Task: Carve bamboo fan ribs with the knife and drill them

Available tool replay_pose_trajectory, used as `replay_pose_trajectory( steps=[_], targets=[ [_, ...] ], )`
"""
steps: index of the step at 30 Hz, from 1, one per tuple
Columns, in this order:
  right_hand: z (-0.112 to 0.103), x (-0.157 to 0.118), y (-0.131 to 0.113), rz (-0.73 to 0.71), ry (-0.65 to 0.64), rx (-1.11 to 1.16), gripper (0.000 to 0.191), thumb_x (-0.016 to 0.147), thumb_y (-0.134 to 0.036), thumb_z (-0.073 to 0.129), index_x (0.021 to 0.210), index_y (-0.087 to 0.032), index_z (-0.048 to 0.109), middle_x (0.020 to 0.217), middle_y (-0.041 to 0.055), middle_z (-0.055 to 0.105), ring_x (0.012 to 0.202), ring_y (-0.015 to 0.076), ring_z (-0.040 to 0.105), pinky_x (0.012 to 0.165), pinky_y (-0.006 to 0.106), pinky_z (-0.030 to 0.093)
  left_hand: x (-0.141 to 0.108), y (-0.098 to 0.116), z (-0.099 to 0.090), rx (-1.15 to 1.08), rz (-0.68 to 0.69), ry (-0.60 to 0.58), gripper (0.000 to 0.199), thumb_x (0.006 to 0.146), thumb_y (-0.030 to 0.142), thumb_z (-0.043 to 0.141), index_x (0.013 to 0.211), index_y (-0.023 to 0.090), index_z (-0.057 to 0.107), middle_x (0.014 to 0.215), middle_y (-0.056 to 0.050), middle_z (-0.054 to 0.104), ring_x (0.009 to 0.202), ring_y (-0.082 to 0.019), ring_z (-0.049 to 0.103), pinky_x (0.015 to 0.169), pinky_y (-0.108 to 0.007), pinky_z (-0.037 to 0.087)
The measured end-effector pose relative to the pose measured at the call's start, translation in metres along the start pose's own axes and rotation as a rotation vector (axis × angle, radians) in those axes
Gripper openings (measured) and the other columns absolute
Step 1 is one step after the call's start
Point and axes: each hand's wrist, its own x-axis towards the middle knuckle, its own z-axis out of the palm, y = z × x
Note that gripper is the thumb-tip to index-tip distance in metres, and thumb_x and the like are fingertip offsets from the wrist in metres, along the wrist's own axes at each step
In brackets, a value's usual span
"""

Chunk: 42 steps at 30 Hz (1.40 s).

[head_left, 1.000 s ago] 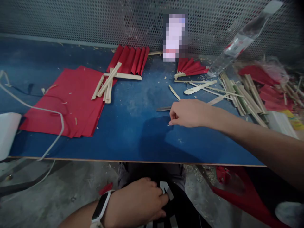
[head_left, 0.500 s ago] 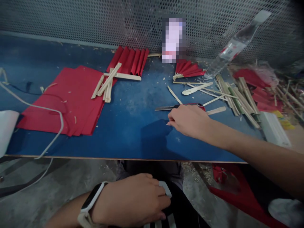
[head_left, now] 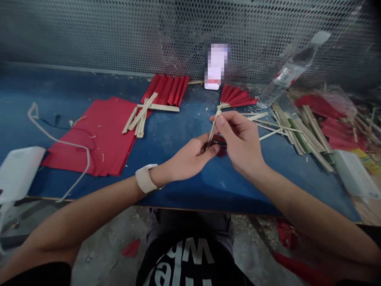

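Observation:
Over the middle of the blue table, my left hand (head_left: pixel 189 159) and my right hand (head_left: pixel 244 141) are closed on one thin bamboo strip (head_left: pixel 212 134). The left fingers pinch its lower end; the right thumb and fingers grip its upper part. Just beyond the strip's top lies a small pleated red paper fan (head_left: pixel 236 96) with pale sticks at its base. Several loose pale sticks (head_left: pixel 272 129) are to the right of my right hand. Something dark and red shows partly below the hands, mostly hidden, so its kind is unclear.
Red paper sheets (head_left: pixel 95 139) lie at left, with crossed bamboo pieces (head_left: pixel 143 117) and folded red paper (head_left: pixel 166 90) behind. A phone (head_left: pixel 216 67) and a plastic bottle (head_left: pixel 290 75) lean at the mesh panel. Bamboo strips (head_left: pixel 300 131) and a white box (head_left: pixel 355 172) are at right.
My left hand has risen from my lap to the table and joined my right hand. Both now hold a bamboo strip upright-slanted. The view has tilted slightly.

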Motion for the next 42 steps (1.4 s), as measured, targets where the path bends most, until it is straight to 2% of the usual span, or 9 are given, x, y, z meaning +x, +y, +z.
replay_pose_trajectory(
  steps=[4, 7, 10, 17, 21, 27, 32, 36, 42],
  targets=[
    [-0.026, 0.005, 0.023, -0.066, -0.189, -0.307, 0.036, 0.105, -0.049, 0.054, 0.116, -0.02, 0.074, 0.097, 0.0059, 0.074, 0.086, 0.0185, 0.068, 0.085, 0.036, 0.056, 0.003, -0.005, -0.006, -0.126, -0.191, 0.118, 0.018, 0.112, 0.036, 0.044, 0.107, 0.02, 0.051, 0.068, 0.008, 0.043, 0.049, -0.008, 0.041, 0.047, -0.021, 0.039],
    [-0.056, 0.008, 0.045, -0.188, -0.428, -0.819, 0.034, 0.097, -0.037, 0.065, 0.12, -0.015, 0.075, 0.117, 0.0135, 0.073, 0.111, 0.0299, 0.065, 0.103, 0.049, 0.05, -0.002, -0.009, -0.019, -0.164, -0.333, 0.117, 0.015, 0.114, 0.037, 0.037, 0.112, 0.024, 0.045, 0.071, 0.01, 0.038, 0.042, -0.005, 0.028, 0.038, -0.018, 0.026],
    [-0.07, 0.008, 0.054, -0.189, -0.566, -1.085, 0.032, 0.097, -0.035, 0.065, 0.12, -0.014, 0.074, 0.124, 0.0159, 0.068, 0.118, 0.033, 0.062, 0.103, 0.049, 0.049, -0.006, -0.011, -0.028, -0.069, -0.327, 0.087, 0.016, 0.113, 0.036, 0.039, 0.105, 0.024, 0.045, 0.069, 0.01, 0.042, 0.041, -0.005, 0.033, 0.037, -0.017, 0.031],
    [-0.072, 0.004, 0.043, 0.041, -0.241, -1.189, 0.027, 0.101, -0.042, 0.061, 0.116, -0.019, 0.063, 0.08, 0.0047, 0.068, 0.068, 0.0223, 0.062, 0.064, 0.033, 0.04, -0.014, -0.014, -0.036, 0.355, -0.231, 0.093, 0.029, 0.109, 0.031, 0.045, 0.093, 0.017, 0.066, 0.065, 0.004, 0.053, 0.052, -0.009, 0.051, 0.049, -0.022, 0.04],
    [-0.071, 0.003, 0.041, 0.043, -0.135, -0.97, 0.029, 0.102, -0.048, 0.059, 0.113, -0.021, 0.061, 0.071, -0.0002, 0.063, 0.06, 0.0179, 0.059, 0.062, 0.03, 0.04, -0.019, -0.024, -0.036, 0.512, -0.1, 0.072, 0.027, 0.11, 0.03, 0.043, 0.12, 0.014, 0.064, 0.065, 0.006, 0.052, 0.05, -0.01, 0.048, 0.052, -0.024, 0.036],
    [-0.056, -0.014, 0.015, -0.106, -0.245, -0.843, 0.032, 0.11, -0.037, 0.042, 0.115, -0.018, 0.066, 0.089, 0.0067, 0.071, 0.072, 0.0179, 0.066, 0.067, 0.03, 0.05, -0.024, -0.028, -0.036, 0.748, 0.051, 0.039, 0.035, 0.113, 0.022, 0.035, 0.102, 0.014, 0.067, 0.095, -0.006, 0.07, 0.078, -0.016, 0.068, 0.073, -0.029, 0.052],
    [-0.049, -0.06, -0.008, -0.105, -0.494, -0.894, 0.031, 0.113, -0.034, 0.042, 0.106, -0.016, 0.066, 0.084, 0.0056, 0.075, 0.069, 0.0181, 0.073, 0.06, 0.029, 0.054, -0.035, -0.023, -0.023, 1.043, 0.185, -0.049, 0.03, 0.113, 0.019, 0.036, 0.114, 0.013, 0.065, 0.089, -0.006, 0.07, 0.076, -0.02, 0.066, 0.07, -0.033, 0.054],
    [-0.041, -0.11, -0.02, -0.048, -0.389, -0.963, 0.042, 0.113, -0.029, 0.042, 0.147, -0.007, 0.054, 0.098, 0.01, 0.078, 0.077, 0.0184, 0.076, 0.067, 0.029, 0.061, -0.053, -0.016, -0.003, 1.03, 0.19, -0.172, 0.023, 0.105, 0.006, 0.041, 0.107, 0.015, 0.062, 0.085, -0.004, 0.065, 0.068, -0.019, 0.061, 0.052, -0.029, 0.044],
    [-0.023, -0.158, -0.024, 0.072, -0.245, -1.0, 0.04, 0.112, -0.03, 0.046, 0.142, -0.009, 0.062, 0.099, 0.0085, 0.072, 0.078, 0.0152, 0.073, 0.06, 0.025, 0.06, -0.06, -0.02, 0.011, 1.123, 0.374, -0.277, 0.022, 0.098, 0.0, 0.043, 0.101, 0.013, 0.06, 0.09, -0.007, 0.065, 0.075, -0.021, 0.062, 0.053, -0.03, 0.045]
  ],
)
